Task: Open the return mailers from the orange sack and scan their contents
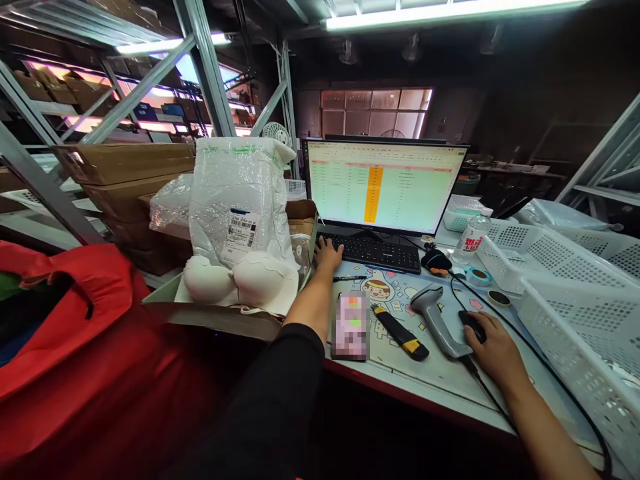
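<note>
My left hand (327,253) rests with fingers spread on the left end of a black keyboard (383,253). Under my right hand (495,350) is a black computer mouse (473,327), with my fingers wrapped over it. A grey barcode scanner (437,323) lies just left of the mouse. Further left are a black and yellow utility knife (400,333) and a phone (351,327) with a blurred surface. The monitor (387,187) behind the keyboard shows a spreadsheet with an orange column.
Left of the keyboard, a box (220,317) holds a white bra (260,280) and a labelled bubble-wrap bag (235,200). White perforated baskets (580,327) line the right side, near a plastic bottle (473,237). A red bag (90,347) is at the lower left; cardboard boxes (125,167) stand behind it.
</note>
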Motion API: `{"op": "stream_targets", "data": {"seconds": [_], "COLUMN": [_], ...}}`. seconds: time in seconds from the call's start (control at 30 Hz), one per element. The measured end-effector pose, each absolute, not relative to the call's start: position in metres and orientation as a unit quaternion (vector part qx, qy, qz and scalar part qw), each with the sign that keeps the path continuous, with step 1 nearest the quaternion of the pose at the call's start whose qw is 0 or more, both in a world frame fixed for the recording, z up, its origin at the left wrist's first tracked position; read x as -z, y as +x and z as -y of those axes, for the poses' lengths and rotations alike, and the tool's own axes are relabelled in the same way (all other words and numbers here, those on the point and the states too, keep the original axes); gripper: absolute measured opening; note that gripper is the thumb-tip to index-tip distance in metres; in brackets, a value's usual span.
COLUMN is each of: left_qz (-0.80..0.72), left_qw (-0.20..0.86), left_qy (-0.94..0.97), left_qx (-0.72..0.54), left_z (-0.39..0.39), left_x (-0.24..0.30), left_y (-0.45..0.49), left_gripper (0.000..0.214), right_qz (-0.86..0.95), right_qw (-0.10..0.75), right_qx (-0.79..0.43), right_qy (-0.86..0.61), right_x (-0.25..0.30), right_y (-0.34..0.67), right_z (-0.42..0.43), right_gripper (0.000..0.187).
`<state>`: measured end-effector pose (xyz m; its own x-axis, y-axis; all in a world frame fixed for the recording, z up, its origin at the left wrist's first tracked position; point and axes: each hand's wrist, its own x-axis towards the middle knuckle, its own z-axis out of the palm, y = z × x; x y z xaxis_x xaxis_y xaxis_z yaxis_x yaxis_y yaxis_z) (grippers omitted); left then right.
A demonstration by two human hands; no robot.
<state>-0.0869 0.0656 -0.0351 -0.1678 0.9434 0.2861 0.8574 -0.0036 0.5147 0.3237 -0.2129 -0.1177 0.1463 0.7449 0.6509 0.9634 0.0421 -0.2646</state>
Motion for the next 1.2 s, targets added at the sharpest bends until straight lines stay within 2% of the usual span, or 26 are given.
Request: {"op": "stream_targets", "data": {"seconds": [0.13, 0.27, 0.43, 0.57, 0.7, 0.9, 1.03, 1.13, 1.2], "left_qz": [-0.674, -0.611, -0.474, -0.509, -0.503, -0.487, -0.464, -0.454, -0.461], "left_qw": [0.066, 0.093, 0.143, 0.198, 0.215, 0.227, 0.238, 0.254, 0.259], "left_qy": [0.667, 0.733, 0.807, 0.775, 0.785, 0.81, 0.828, 0.832, 0.823], "left_qx": [-0.31, -0.283, -0.322, -0.319, -0.29, -0.236, -0.206, -0.192, -0.207], "left_z": [-0.049, 0.016, 0.153, 0.215, 0.22, 0.205, 0.198, 0.189, 0.176], "left_x": [0.0, -0.018, 0.027, 0.08, 0.099, 0.087, 0.075, 0.07, 0.066], "left_y": [-0.061, -0.034, -0.08, -0.143, -0.168, -0.161, -0.158, -0.161, -0.161], "left_gripper": [0.055, 0.048, 0.056, 0.079, 0.099, 0.103, 0.108, 0.117, 0.114], "right_qz": [0.627, 0.626, 0.618, 0.696, 0.727, 0.711, 0.723, 0.718, 0.701], "right_qw": [0.34, 0.35, 0.375, 0.331, 0.244, 0.219, 0.226, 0.254, 0.296], "right_qx": [0.155, 0.147, 0.187, 0.156, 0.077, 0.046, 0.06, 0.089, 0.132], "right_qy": [-0.683, -0.681, -0.665, -0.618, -0.637, -0.666, -0.65, -0.642, -0.636], "right_x": [0.114, 0.109, 0.061, 0.004, -0.017, -0.008, -0.019, -0.023, -0.015], "right_y": [0.319, 0.319, 0.303, 0.24, 0.167, 0.127, 0.139, 0.176, 0.213], "right_z": [0.214, 0.219, 0.206, 0.142, 0.049, -0.031, -0.017, 0.029, 0.074], "right_gripper": [0.049, 0.051, 0.044, 0.04, 0.042, 0.04, 0.043, 0.043, 0.041]}}
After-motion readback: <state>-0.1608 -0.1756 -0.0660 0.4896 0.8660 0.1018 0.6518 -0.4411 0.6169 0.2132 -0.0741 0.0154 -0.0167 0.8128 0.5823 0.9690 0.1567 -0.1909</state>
